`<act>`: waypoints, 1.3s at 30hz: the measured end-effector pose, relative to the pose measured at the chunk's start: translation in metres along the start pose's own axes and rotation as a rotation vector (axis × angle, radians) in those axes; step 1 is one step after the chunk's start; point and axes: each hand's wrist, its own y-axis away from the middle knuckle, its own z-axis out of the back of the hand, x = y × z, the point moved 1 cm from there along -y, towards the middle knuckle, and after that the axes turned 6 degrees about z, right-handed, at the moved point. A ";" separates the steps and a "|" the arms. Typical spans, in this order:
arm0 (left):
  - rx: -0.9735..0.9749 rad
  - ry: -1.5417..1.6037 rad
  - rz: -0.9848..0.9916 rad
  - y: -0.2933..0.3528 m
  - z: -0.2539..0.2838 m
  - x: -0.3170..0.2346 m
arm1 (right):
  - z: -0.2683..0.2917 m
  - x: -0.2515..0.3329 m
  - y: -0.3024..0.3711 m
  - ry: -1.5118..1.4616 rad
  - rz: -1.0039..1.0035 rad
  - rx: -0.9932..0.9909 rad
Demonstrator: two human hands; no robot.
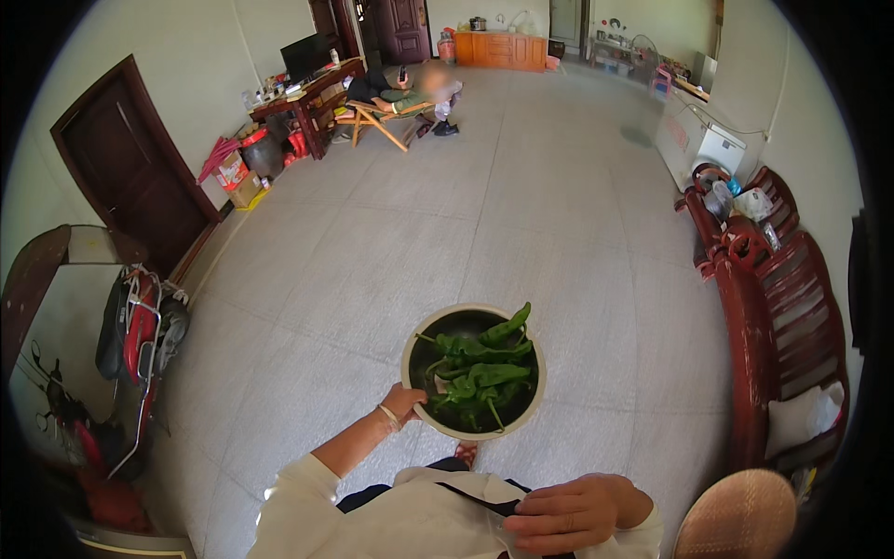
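A dark door (pixel 130 168), a red motorbike (pixel 140 340) and some boxes (pixel 245 190) beside a barrel (pixel 264 158) line the left side, with a monitor (pixel 304 61) on a wooden surface (pixel 304 116) farther back. Near it a person (pixel 402 96) reclines in a folding chair (pixel 384 126) — a wooden cabinet (pixel 501 49) stands at the far wall. On the right, a red settee (pixel 742 345) holds a pillow (pixel 799 421) — a round woven seat (pixel 740 520) is near it.

Open floor (pixel 568 224) ahead of you, your left hand (pixel 404 402) on the left rim of the bowl (pixel 542 373), its right rim unobstructed, peppers (pixel 484 375) crowding its inside, wooden bench (pixel 745 335) bounding your right, motorbike (pixel 140 326) your left
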 end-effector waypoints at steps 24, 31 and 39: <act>-0.007 0.181 -0.068 -0.356 -0.189 -0.305 | 0.206 -0.525 0.182 -0.227 0.026 -0.041; 0.002 0.075 -0.053 -0.530 -0.268 -0.417 | 0.311 -0.688 0.238 -0.325 -0.298 0.146; 0.077 0.058 0.008 -0.673 -0.394 -0.565 | 0.470 -0.819 0.329 -0.197 -0.865 -0.414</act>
